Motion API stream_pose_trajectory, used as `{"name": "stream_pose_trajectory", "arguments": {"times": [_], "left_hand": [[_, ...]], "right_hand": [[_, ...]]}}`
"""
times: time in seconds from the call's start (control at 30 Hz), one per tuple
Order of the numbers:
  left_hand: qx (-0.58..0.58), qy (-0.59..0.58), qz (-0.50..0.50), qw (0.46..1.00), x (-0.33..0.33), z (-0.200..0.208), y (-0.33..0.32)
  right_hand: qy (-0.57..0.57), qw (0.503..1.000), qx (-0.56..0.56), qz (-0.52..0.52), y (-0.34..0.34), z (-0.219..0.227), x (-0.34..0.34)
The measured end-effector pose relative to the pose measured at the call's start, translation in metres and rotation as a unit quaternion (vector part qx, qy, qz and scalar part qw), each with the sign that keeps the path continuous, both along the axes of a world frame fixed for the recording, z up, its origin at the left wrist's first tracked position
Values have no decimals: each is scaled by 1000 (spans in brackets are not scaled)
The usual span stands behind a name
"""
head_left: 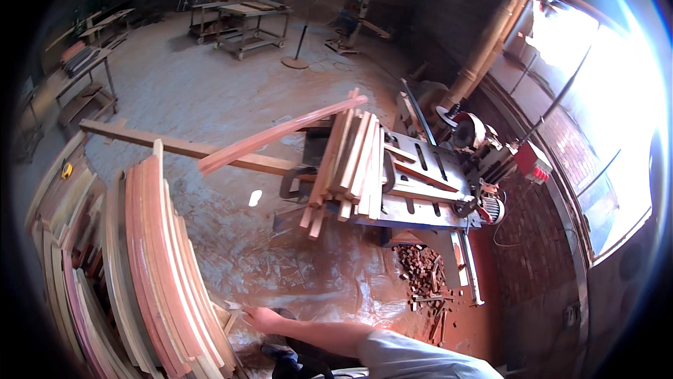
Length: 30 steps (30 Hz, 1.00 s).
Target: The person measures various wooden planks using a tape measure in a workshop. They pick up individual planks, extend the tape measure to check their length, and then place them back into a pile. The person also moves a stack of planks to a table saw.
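Observation:
My right hand [263, 319] reaches in from the lower right on a bare forearm with a light grey sleeve. It is low beside the near end of a tall stack of long wooden strips [151, 239]. The fingers look closed, and a small pale piece [232, 305] shows at their tips; I cannot make out what it is. My left hand is not in view. Ahead, a bundle of wooden strips [357, 162] lies across a machine table [438, 162]. One long reddish strip [273, 137] juts out from it to the left.
A long timber beam [189, 148] crosses behind the stack. Wood offcuts [424, 274] are heaped below the machine. A red switch box [533, 163] and motor [493, 209] stand at the right. Farther back are a fan [315, 1] and a wheeled cart [252, 11]. A yellow tool [66, 170] lies at left.

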<state>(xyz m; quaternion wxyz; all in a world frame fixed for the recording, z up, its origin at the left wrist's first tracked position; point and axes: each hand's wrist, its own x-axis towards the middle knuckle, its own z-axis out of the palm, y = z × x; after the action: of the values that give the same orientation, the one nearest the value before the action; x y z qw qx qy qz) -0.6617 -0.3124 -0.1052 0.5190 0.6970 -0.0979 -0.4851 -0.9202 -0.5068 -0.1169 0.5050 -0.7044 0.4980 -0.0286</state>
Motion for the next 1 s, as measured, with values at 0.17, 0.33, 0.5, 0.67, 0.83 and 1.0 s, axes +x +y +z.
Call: {"name": "stream_pose_trajectory", "arguments": {"times": [0.17, 0.33, 0.5, 0.67, 0.83, 1.0], "left_hand": [[5, -29, -156, 987, -67, 5, -34], [22, -62, -261, 963, -150, 4, -65], [58, -79, -316, 944, -235, -9, -94], [108, -129, -349, 922, -297, -13, -115], [154, -160, -359, 907, -324, -10, -116], [154, -183, -360, 902, -324, -25, -111]], "right_hand": [[152, 987, 53, -12, 33, 34, -162], [112, 971, 16, -211, 42, 62, -323], [99, 918, -75, -376, 26, 54, -466], [115, 866, -292, -390, -66, 116, -579], [185, 757, -522, -348, -174, 145, -650], [252, 828, -388, -316, -213, 138, -691]]}}
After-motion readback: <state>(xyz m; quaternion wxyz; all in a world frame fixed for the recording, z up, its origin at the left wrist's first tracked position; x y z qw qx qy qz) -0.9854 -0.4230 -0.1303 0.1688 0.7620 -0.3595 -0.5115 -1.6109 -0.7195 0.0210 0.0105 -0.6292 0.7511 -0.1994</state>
